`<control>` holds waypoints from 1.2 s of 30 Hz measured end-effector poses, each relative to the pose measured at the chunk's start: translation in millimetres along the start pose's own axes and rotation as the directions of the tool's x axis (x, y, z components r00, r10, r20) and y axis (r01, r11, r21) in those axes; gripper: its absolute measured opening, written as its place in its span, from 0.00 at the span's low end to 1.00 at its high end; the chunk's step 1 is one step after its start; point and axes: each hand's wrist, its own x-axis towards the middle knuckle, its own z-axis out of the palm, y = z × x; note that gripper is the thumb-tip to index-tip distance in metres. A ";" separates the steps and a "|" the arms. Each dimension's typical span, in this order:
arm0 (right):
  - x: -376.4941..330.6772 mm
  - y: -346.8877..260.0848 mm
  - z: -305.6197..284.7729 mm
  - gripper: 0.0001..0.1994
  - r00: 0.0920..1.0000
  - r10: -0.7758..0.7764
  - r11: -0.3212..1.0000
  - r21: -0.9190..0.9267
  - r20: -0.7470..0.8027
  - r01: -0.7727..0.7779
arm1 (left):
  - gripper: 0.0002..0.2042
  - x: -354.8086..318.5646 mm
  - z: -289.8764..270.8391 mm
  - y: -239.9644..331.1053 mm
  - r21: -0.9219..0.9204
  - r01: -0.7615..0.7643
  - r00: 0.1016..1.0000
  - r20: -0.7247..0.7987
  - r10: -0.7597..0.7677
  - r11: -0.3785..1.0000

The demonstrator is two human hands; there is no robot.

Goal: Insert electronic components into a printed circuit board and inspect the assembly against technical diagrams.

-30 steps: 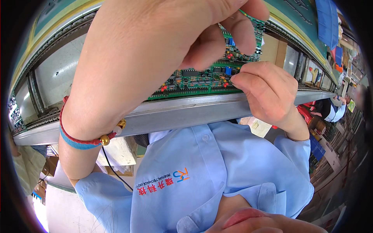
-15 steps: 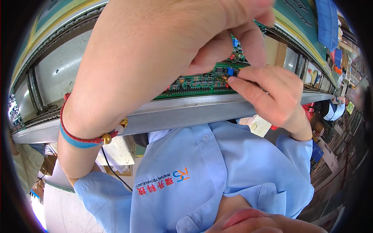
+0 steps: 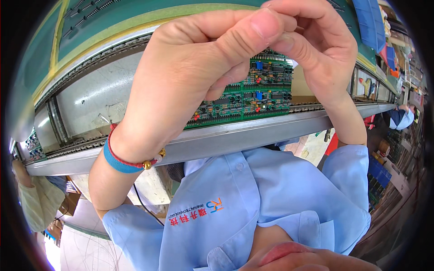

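Observation:
My left hand [image 3: 194, 58], with a red and blue band at its wrist, is raised above the green circuit boards [image 3: 266, 100], its thumb and forefinger pressed together. Opposite it, my right hand [image 3: 325, 52] is closed in a pinch, and the fingertips of both hands meet. Whatever may be between them is hidden or too small to name. Below the hands lie the joined boards, full of dark chips, blue blocks and small red parts. My left hand covers part of them.
A metal rail [image 3: 226, 137] runs along the boards' near side. Beyond the far rail, a green surface [image 3: 122, 13] carries rows of small black parts. A blue bin [image 3: 368, 25] stands at the far right. Other people show at the right [image 3: 400, 118] and left [image 3: 40, 203] edges.
My right hand has risen off the circuit boards. My left hand has come back from farther out, and the fingertips now meet above the boards. More of the boards shows.

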 end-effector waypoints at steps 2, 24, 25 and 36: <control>1.5 1.1 3.2 0.12 0.998 -0.014 0.999 0.044 -0.058 0.017 | 0.18 -0.3 0.5 0.3 -0.009 0.002 0.999 -0.047 -0.002 1.000; 19.0 -14.6 -14.2 0.10 0.987 -0.128 0.861 -0.484 0.097 0.159 | 0.14 7.8 -21.0 0.4 0.138 -0.180 0.978 -0.077 0.192 0.974; 19.1 -16.1 -12.0 0.11 0.979 -0.135 0.826 -0.529 0.150 0.195 | 0.14 8.8 -19.3 -1.9 0.116 -0.229 0.965 -0.101 0.241 0.967; 19.2 -31.2 -7.4 0.11 0.924 -0.175 0.634 -0.679 0.339 0.369 | 0.10 3.3 -24.7 0.1 0.315 -0.388 0.903 -0.055 0.425 0.866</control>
